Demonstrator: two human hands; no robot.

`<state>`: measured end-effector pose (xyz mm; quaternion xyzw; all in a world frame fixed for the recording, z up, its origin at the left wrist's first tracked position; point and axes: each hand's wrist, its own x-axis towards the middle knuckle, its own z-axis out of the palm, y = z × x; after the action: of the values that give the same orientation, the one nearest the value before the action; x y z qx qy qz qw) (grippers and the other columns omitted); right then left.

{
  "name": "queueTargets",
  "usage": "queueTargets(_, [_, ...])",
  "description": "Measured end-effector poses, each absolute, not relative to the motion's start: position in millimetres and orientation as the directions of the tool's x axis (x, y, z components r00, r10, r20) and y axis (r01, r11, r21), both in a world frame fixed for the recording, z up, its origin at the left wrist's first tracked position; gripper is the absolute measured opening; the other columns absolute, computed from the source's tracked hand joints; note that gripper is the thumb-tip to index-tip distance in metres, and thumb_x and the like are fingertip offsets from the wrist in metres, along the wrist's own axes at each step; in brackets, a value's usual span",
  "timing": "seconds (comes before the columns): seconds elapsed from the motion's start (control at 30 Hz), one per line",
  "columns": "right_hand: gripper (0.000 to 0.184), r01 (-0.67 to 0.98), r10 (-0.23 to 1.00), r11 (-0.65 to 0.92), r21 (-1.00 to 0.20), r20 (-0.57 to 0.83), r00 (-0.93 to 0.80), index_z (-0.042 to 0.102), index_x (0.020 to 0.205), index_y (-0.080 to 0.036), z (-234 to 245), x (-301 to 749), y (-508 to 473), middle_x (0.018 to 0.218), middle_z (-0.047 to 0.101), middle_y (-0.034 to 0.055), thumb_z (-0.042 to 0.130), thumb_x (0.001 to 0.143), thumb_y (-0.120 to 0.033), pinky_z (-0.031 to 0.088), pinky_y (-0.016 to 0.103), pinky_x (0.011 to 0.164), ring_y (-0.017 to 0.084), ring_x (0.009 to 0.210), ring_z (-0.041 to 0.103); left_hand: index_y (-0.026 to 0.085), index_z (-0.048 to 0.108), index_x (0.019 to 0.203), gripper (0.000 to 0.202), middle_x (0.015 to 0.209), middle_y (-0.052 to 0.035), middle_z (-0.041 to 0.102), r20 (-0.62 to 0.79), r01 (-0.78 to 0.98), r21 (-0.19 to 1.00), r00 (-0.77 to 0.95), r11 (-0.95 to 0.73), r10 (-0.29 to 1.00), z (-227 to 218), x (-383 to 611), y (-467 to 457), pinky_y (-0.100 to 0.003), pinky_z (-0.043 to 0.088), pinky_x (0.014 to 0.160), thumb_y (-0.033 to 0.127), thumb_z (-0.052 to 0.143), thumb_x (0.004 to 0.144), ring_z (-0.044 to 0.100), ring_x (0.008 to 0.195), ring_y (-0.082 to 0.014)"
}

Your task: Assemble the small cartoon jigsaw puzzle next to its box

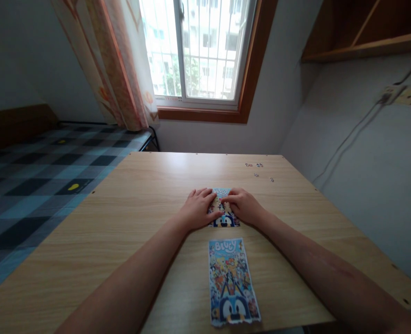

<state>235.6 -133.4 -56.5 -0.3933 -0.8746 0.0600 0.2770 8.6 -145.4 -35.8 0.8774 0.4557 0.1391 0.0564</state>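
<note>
On the table lies a small, partly assembled jigsaw puzzle (225,221) with a cartoon dog's blue face along its near edge. My left hand (201,208) rests flat on its left side, fingers spread and thumb stretched toward the middle. From the right, my right hand (243,204) reaches onto the puzzle with its fingers curled and the index fingertip near the centre. Whatever may be under those fingers is hidden. Closer to me is a printed picture sheet (231,283) with "Bluey" lettering and a ragged bottom edge.
Loose puzzle pieces (259,165) lie in small groups toward the table's far right. Beyond the wooden table (129,222) are a window (208,51) and a curtain (115,65). A bed with a checked cover (34,185) stands left; a cable (344,139) hangs along the right wall.
</note>
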Motion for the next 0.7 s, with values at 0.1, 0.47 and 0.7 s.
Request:
queueTargets(0.1, [0.038, 0.651, 0.716, 0.686, -0.325, 0.461, -0.525, 0.08, 0.102, -0.026, -57, 235, -134, 0.095, 0.068, 0.0065, 0.055, 0.084, -0.004, 0.047, 0.033, 0.088, 0.021, 0.093, 0.06, 0.022, 0.057, 0.138, 0.067, 0.149, -0.0136, 0.053, 0.205, 0.779, 0.221, 0.552, -0.587, 0.809, -35, 9, -145, -0.055, 0.029, 0.118, 0.066, 0.058, 0.087, 0.044, 0.14, -0.0332])
queueTargets(0.47, [0.029, 0.639, 0.807, 0.488, -0.595, 0.586, -0.071, 0.076, 0.091, -0.021, -54, 258, -124, 0.088, 0.069, 0.0066, 0.05, 0.086, -0.01, 0.048, 0.035, 0.083, 0.021, 0.084, 0.061, 0.03, 0.062, 0.135, 0.053, 0.152, -0.0096, 0.05, 0.253, 0.722, 0.234, 0.602, -0.651, 0.758, -34, 6, -146, -0.056, 0.029, 0.119, 0.058, 0.061, 0.089, 0.042, 0.142, -0.0324])
queueTargets(0.7, [0.026, 0.614, 0.849, 0.414, -0.672, 0.529, 0.007, 0.076, 0.085, -0.02, -65, 262, -113, 0.087, 0.071, 0.0056, 0.051, 0.082, -0.017, 0.048, 0.033, 0.077, 0.019, 0.076, 0.059, 0.033, 0.064, 0.132, 0.049, 0.152, -0.009, 0.05, 0.195, 0.748, 0.197, 0.603, -0.633, 0.773, -36, 9, -146, -0.058, 0.03, 0.118, 0.058, 0.06, 0.089, 0.04, 0.143, -0.0334])
